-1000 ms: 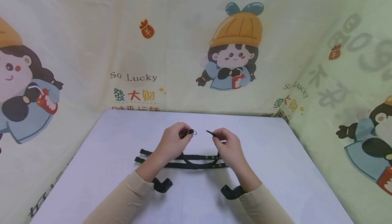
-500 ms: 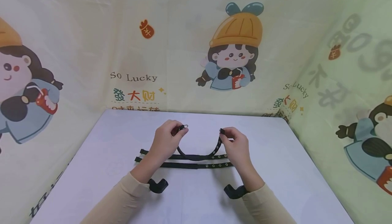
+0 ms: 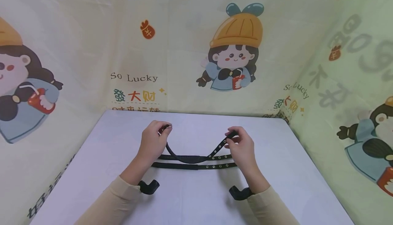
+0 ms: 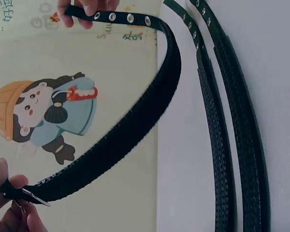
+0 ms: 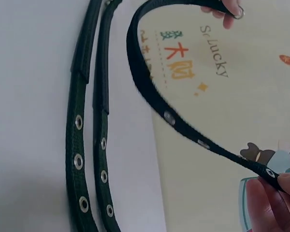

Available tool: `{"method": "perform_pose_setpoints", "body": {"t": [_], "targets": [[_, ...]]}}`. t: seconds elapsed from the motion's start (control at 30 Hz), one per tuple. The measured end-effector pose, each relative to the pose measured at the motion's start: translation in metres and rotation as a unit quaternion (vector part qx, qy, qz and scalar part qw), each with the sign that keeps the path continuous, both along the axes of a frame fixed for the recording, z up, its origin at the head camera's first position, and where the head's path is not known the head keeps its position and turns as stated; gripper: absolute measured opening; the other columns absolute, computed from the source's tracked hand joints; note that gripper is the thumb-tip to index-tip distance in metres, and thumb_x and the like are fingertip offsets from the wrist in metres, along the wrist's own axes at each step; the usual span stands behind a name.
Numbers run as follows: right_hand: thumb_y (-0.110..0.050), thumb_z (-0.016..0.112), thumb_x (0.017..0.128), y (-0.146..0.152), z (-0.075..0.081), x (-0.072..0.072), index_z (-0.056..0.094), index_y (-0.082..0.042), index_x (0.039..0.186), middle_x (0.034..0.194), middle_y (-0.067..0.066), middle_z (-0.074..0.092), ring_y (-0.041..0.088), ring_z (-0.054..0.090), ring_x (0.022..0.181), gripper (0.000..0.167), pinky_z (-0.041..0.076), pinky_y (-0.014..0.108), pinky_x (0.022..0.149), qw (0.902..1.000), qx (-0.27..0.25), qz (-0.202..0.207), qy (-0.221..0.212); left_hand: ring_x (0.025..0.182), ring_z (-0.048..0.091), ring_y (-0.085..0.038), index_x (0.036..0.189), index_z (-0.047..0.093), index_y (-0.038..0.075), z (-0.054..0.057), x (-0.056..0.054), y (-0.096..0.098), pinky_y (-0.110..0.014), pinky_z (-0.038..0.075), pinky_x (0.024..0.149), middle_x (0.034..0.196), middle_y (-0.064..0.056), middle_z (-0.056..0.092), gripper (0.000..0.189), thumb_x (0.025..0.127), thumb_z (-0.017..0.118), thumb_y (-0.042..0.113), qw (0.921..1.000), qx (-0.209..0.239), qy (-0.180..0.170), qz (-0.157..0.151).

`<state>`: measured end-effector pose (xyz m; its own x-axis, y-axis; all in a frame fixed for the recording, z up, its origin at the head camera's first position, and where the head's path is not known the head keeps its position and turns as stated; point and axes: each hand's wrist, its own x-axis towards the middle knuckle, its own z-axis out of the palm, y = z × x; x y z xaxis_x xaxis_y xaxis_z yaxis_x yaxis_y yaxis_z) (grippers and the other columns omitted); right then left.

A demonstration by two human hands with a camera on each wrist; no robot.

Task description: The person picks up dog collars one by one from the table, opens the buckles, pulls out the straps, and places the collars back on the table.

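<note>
My left hand [image 3: 151, 141] pinches the buckle end of a black collar [image 4: 125, 130]; metal buckle parts [image 4: 36, 197] stick out between the fingertips in the left wrist view. Between thumb and fingers, my right hand [image 3: 244, 148] holds the collar's other end, which has several metal eyelets. The collar sags between both hands in a wide U, its lowest part in front of the lying collars in the head view. Two similar black collars lie side by side on the table: a nearer collar [image 3: 181, 166] and a farther collar [image 3: 225, 157]. The hands partly hide their ends.
The white table [image 3: 190, 201] reaches back to a cloth backdrop [image 3: 184, 54] printed with cartoon figures and lettering. More printed cloth hangs at both sides. A black curved piece [image 3: 149, 186] sits at the left wrist, and another black piece [image 3: 240, 193] at the right wrist.
Both hands have moved apart, the left one leftward and the right one rightward. The held collar has opened from a narrow loop into a wide U. The two lying collars have stayed put.
</note>
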<state>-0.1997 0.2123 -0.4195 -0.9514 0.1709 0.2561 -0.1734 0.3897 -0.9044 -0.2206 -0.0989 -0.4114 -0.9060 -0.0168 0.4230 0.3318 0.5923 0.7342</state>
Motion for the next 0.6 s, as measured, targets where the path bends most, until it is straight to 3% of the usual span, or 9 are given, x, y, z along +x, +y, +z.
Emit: {"method": "perform_pose_setpoints", "body": {"t": [0.13,0.3,0.6], "targets": [[0.015,0.064,0.095,0.004,-0.003,0.0,0.068,-0.009,0.122,0.116,0.016,0.074,0.029,0.075,0.088,0.036,0.066,0.028,0.072,1.0,0.006,-0.008,0.001,0.096,0.06,-0.021,0.124,0.076,0.012,0.0,0.001,-0.008,-0.031,0.053,0.079,0.107,-0.006,0.07,0.02,0.106,0.067,0.012,0.9997,0.011,-0.019,0.007],[0.014,0.062,0.096,0.01,-0.006,0.001,0.068,-0.007,0.114,0.117,0.016,0.077,0.03,0.076,0.087,0.028,0.066,0.027,0.071,0.9998,0.002,-0.019,-0.001,0.099,0.063,-0.024,0.12,0.075,0.011,-0.001,0.003,-0.016,-0.036,0.054,0.083,0.109,-0.007,0.071,0.017,0.108,0.063,0.012,0.9989,0.01,-0.044,0.014],[0.01,0.059,0.101,0.016,-0.004,0.005,0.067,-0.003,0.113,0.116,0.018,0.079,0.026,0.077,0.088,0.02,0.066,0.029,0.074,0.9995,-0.027,-0.018,-0.003,0.093,0.06,-0.024,0.117,0.074,0.013,-0.002,0.007,-0.027,-0.033,0.053,0.078,0.102,-0.006,0.071,0.018,0.11,0.063,0.026,0.9941,0.012,-0.103,0.03]]}}
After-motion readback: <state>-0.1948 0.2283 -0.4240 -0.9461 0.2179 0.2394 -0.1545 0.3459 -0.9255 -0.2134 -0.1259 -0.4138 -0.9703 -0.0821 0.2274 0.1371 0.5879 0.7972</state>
